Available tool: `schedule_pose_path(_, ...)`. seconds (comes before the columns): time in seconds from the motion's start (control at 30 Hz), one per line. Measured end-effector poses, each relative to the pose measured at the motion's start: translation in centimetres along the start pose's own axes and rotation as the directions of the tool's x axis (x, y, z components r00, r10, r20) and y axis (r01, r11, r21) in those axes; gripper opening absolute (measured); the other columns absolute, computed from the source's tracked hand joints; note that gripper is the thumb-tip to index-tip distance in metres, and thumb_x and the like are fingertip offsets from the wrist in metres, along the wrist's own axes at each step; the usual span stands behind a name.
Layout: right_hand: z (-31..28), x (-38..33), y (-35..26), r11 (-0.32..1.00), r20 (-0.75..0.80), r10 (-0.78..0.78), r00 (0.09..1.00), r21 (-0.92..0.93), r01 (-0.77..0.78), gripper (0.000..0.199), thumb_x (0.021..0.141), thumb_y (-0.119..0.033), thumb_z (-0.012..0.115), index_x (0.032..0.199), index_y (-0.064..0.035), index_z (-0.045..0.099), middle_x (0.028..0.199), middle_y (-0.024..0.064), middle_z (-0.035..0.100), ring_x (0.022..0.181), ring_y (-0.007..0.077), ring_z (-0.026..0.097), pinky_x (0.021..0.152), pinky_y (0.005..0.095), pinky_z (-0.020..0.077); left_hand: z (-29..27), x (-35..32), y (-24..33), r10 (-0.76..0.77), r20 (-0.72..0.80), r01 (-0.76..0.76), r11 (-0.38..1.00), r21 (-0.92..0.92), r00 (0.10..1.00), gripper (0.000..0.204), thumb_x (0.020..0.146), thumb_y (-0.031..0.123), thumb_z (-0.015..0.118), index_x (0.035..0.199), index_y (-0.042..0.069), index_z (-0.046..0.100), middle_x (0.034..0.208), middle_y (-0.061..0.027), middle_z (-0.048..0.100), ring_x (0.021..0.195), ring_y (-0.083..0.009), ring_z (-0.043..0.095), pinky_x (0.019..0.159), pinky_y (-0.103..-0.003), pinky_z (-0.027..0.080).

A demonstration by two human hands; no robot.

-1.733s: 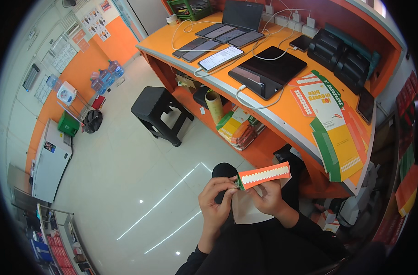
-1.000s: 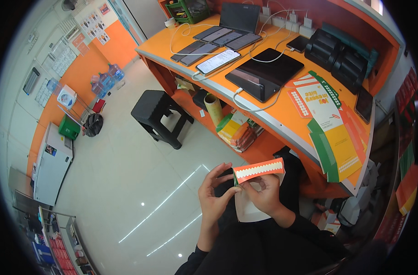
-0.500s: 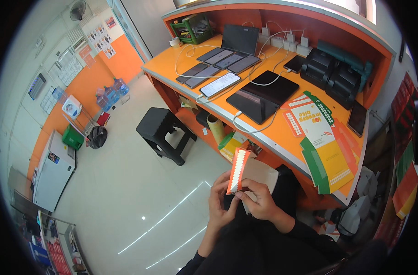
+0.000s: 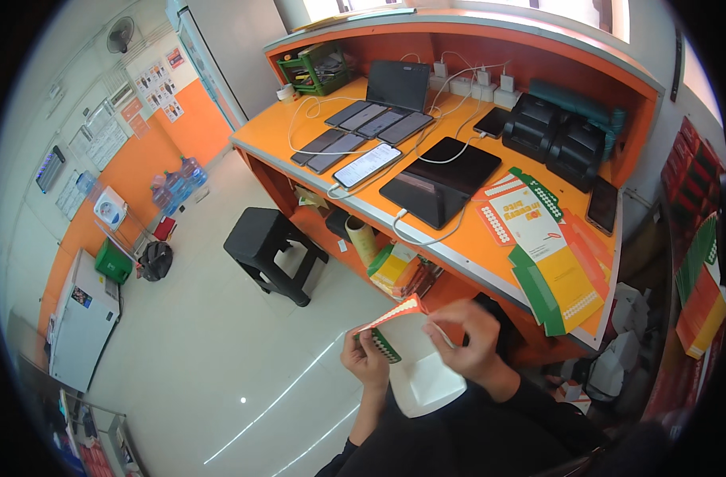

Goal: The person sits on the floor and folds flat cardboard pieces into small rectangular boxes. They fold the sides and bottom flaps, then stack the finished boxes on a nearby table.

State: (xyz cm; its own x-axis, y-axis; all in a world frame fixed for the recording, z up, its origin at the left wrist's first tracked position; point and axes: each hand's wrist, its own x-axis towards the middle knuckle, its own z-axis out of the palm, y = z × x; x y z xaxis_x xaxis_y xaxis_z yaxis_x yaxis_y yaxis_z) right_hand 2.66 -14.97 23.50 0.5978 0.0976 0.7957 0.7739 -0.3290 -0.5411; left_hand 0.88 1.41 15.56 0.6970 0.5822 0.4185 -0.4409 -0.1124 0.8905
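A cardboard food carton, partly folded, is held above my lap with its white inside facing up. Orange and green printed flaps with white scallop marks stand along its far left side. My left hand is closed on that side, thumb over the green flap. Bent and slightly blurred, my right hand pinches the carton's upper right edge beside the tip of the orange flap. On the counter to the right lie flat printed carton blanks in white, yellow, green and orange.
The orange counter carries several phones, a tablet, charging cables, black printer-like machines and a green basket. Beside it stands a black stool. Folded cartons are stacked at the right.
The carton has been turned and opened, so its white inside now shows. My left hand shifted to its left side; my right hand rose to the upper right edge. The head view has shifted.
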Motion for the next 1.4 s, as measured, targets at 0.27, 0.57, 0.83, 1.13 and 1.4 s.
schedule_pose_path(0.27, -0.9, -1.0, 3.2, 0.405, 0.493, 0.327, 0.806, 0.698, -0.591, 0.028, 0.083, -0.011, 0.075, 0.106, -0.0013, 0.062, 0.104, 0.0029, 0.061, 0.099, 0.0089, 0.056, 0.090, 0.0284, 0.0453, 2.2, 0.0, 1.1, 0.093, 0.106, -0.075, 0.984, -0.162, 0.990, 0.025, 0.098, 0.021, 0.055, 0.081, 0.002, 0.054, 0.071, 0.0005, 0.054, 0.064, -0.0049, 0.047, 0.059, -0.019, 0.037)
schedule_pose_path(0.57, -5.8, -1.5, -2.0, 0.876, -0.104, 0.320, 0.942, 0.412, -0.252, 0.018, 0.076, 0.001, 0.077, 0.079, -0.0024, 0.059, 0.073, 0.0039, 0.060, 0.064, 0.0087, 0.055, 0.058, 0.0246, 0.0422, 7.0, 0.7, 4.5, 0.322, 0.491, -0.066, 0.881, -0.469, 0.810, 0.036, 0.093, 0.035, 0.062, 0.082, 0.001, 0.057, 0.074, -0.0041, 0.060, 0.067, -0.0112, 0.054, 0.063, -0.025, 0.043)
schedule_pose_path(0.83, -12.7, -4.8, -7.6, 0.837, -0.435, -0.111, 0.894, -0.526, -0.152, 0.015, 0.084, -0.016, 0.071, 0.089, -0.0029, 0.065, 0.072, 0.0046, 0.063, 0.049, 0.0162, 0.052, 0.049, 0.0257, 0.0405, 14.0, -3.6, 10.2, 0.647, 0.523, -0.178, 0.707, -0.684, 0.555, 0.036, 0.094, 0.028, 0.057, 0.092, -0.007, 0.067, 0.076, -0.0153, 0.069, 0.066, -0.0200, 0.065, 0.060, -0.029, 0.050)
schedule_pose_path(1.13, -24.0, -6.1, -13.6, 0.096, -0.469, 0.377, 0.799, -0.838, -0.538, 0.129, 0.056, -0.063, 0.078, 0.151, -0.0080, 0.010, 0.146, 0.0223, 0.026, 0.127, 0.0385, 0.037, 0.092, 0.0528, 0.0364, 26.3, -10.3, 23.1, 0.693, 0.496, -0.011, 0.587, -0.809, 0.523, 0.025, 0.092, 0.010, 0.056, 0.103, -0.009, 0.066, 0.094, -0.0162, 0.072, 0.085, -0.0210, 0.069, 0.077, -0.029, 0.052)
schedule_pose_path(1.4, -38.6, -3.5, -13.8, -0.023, -0.727, 0.091, 0.681, -0.685, -0.728, 0.114, 0.054, -0.048, 0.082, 0.147, -0.0123, 0.027, 0.123, 0.0192, 0.045, 0.113, 0.0377, 0.043, 0.089, 0.0546, 0.0365, 36.2, -17.3, 27.9, 0.483, 0.796, 0.811, 0.256, -0.526, 0.364, 0.048, 0.093, 0.017, 0.059, 0.135, -0.003, 0.044, 0.136, -0.0216, 0.049, 0.125, -0.0271, 0.049, 0.102, -0.037, 0.040)
